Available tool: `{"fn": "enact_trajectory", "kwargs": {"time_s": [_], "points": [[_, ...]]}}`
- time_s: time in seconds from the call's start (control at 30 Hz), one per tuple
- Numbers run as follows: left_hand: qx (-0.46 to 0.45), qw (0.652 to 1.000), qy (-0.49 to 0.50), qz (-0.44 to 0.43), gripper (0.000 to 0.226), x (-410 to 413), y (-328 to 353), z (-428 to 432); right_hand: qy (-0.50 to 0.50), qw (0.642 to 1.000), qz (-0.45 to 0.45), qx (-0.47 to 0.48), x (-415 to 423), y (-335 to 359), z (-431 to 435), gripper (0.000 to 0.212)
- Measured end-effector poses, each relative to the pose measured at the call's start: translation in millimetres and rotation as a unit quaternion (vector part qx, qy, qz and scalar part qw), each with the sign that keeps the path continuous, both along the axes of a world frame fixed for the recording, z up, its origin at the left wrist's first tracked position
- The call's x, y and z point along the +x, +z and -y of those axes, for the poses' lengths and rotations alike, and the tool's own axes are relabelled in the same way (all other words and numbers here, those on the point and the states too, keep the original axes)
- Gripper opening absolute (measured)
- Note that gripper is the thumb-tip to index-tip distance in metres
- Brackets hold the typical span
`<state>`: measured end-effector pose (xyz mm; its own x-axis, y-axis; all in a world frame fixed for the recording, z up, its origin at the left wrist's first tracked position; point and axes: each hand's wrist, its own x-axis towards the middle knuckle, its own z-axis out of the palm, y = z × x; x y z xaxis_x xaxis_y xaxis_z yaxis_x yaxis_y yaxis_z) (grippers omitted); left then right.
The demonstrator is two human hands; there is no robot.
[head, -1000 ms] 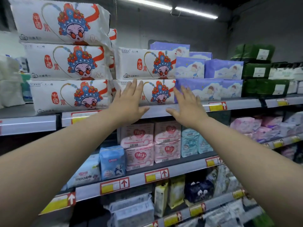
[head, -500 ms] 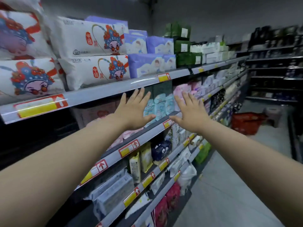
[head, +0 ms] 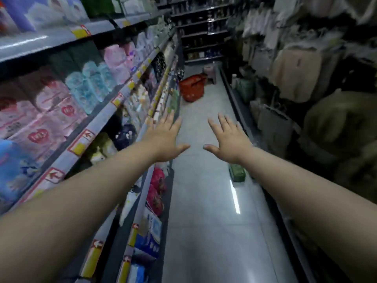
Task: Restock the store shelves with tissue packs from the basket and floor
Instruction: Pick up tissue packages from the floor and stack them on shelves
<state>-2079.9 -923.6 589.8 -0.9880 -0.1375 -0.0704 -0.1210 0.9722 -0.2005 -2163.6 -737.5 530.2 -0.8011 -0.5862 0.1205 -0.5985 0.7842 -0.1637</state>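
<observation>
Head-worn view, angled forward and down along aisle floor (head: 204,221), shelves (head: 98,127) close left

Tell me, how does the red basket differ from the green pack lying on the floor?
The basket is red; the pack is green. The basket stands far down the aisle by the left shelves; the pack lies nearer, at the aisle's right edge. The basket is tall and open-topped; the pack is a low, flat block. Both rest on the floor, untouched.
</observation>
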Motion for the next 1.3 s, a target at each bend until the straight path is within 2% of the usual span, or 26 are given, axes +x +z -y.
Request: {"fn": "enact_trajectory", "kwargs": {"time_s": [0.17, 0.33, 0.47, 0.77, 0.93, 1.1, 1.2, 1.3], "points": [[0.014, 0.994, -0.099, 0.048, 0.088, -9, -73, -89, -0.106, 0.992, 0.055, 0.025, 36, -73, -99, 0.088], [0.033, 0.973, -0.192, 0.121, 0.087, -2, -169, -184, -0.206, 0.968, 0.136, 0.04, 85, -159, -197, 0.089], [0.042, 0.949, -0.238, 0.202, 0.086, 15, -263, -249, -0.261, 0.938, 0.219, 0.062, 130, -243, -257, 0.088], [0.037, 0.903, -0.322, 0.282, 0.087, 45, -495, -365, -0.374, 0.862, 0.339, 0.041, 202, -457, -351, 0.082], [0.03, 0.887, -0.323, 0.328, 0.086, 68, -640, -396, -0.465, 0.786, 0.406, -0.022, 251, -601, -376, 0.078], [0.075, 0.877, -0.263, 0.396, 0.087, 111, -783, -413, -0.588, 0.669, 0.452, -0.047, 302, -745, -385, 0.077], [0.097, 0.863, -0.254, 0.426, 0.086, 140, -852, -416, -0.645, 0.599, 0.471, -0.062, 317, -813, -379, 0.09], [0.135, 0.859, -0.224, 0.44, 0.085, 157, -903, -412, -0.679, 0.56, 0.458, -0.127, 314, -870, -366, 0.111]]}}
